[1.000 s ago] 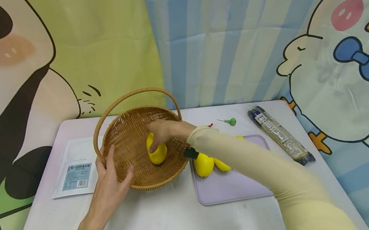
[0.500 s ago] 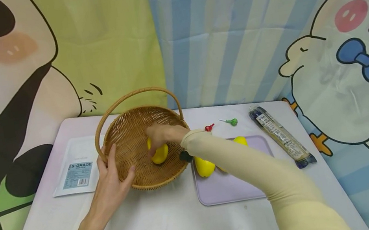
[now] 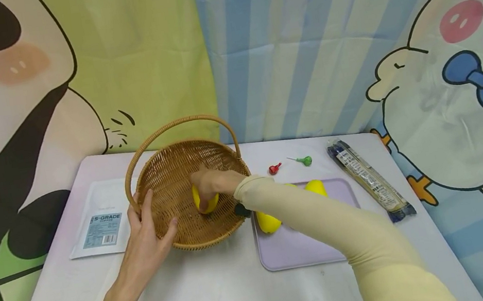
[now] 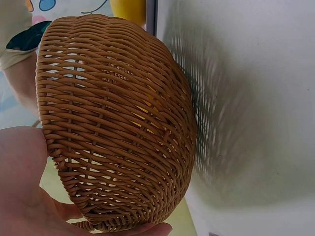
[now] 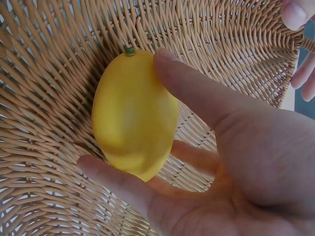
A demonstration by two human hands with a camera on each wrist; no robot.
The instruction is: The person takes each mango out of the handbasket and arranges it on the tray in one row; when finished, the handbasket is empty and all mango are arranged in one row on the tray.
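Note:
A brown wicker basket with an arched handle stands at the left middle of the table, its opening leaning toward me. My left hand holds its left rim, fingers and thumb spread; the left wrist view shows that hand against the woven side. Inside the basket my right hand holds a yellow mango with a green stem. Its thumb presses near the stem end and the other fingers curl by the lower end. In the head view the hand covers part of this mango.
Right of the basket, a lilac tray bears more yellow mangoes, partly behind the right sleeve. Behind it lie a small red item and a green one. A long noodle-like packet is right, a white coffee pouch left.
My right hand has shifted slightly within the basket and now covers more of the mango. The right sleeve has moved a little left, uncovering the red item. The left hand stays on the rim.

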